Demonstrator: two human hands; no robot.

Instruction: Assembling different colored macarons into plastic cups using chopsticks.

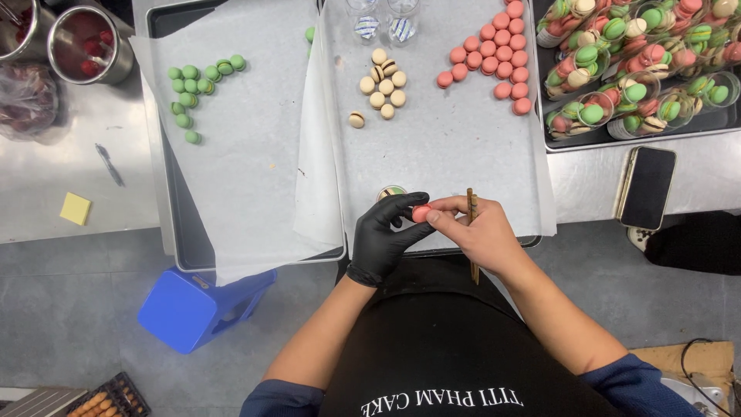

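My left hand (388, 235), in a black glove, curls around a clear cup (390, 191) with macarons in it, at the near edge of the right tray. My bare right hand (472, 232) pinches a pink macaron (421, 213) against the gloved fingers, just above the cup. The same hand also carries wooden chopsticks (472, 232) that stick out past the wrist. Further up the paper lie cream macarons (382, 86) and a cluster of pink macarons (498, 52).
Green macarons (197, 85) lie on the left paper-lined tray (174, 193). A tray of filled cups (641, 66) stands at the far right, a phone (647, 188) beside it. Two empty cups (384, 19), metal bowls (86, 45), a yellow note (76, 208) and a blue stool (202, 305) are nearby.
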